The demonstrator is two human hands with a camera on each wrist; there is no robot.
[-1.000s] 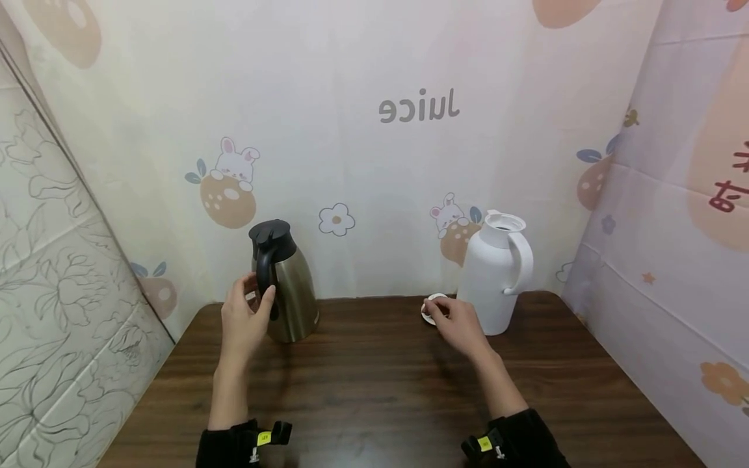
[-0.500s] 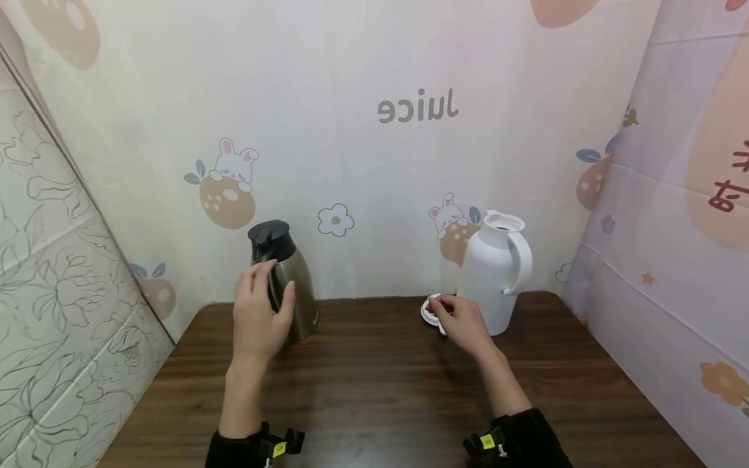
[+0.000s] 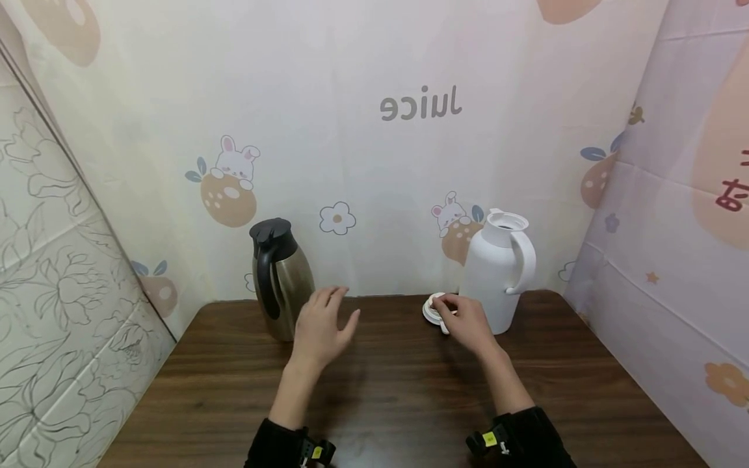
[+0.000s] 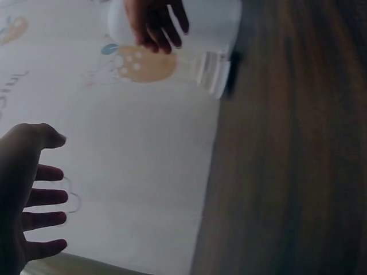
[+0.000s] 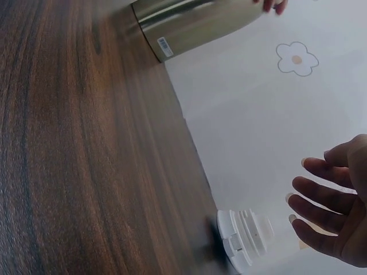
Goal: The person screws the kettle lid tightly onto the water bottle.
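A white plastic lid [image 3: 430, 314] lies on the table beside an upright white thermos jug [image 3: 484, 270], whose mouth is uncovered. My right hand [image 3: 470, 324] hovers over the lid with relaxed, slightly bent fingers. In the right wrist view a gap shows between those fingers and the lid [image 5: 243, 239], and nothing is held. My left hand [image 3: 320, 330] is in the air just right of a bronze steel thermos jug [image 3: 300, 286], fingers spread and holding nothing. That jug stands upright, its black lid and handle facing the left front.
Both jugs and the lid stand near the far edge of the dark wooden table [image 3: 374, 396]. Behind it hangs a printed cloth [image 3: 374, 162], and more cloth closes in the left and right sides.
My left hand has left the steel jug's black handle and moved right, past the jug's body. The right hand stays over the white lid, nearly still.
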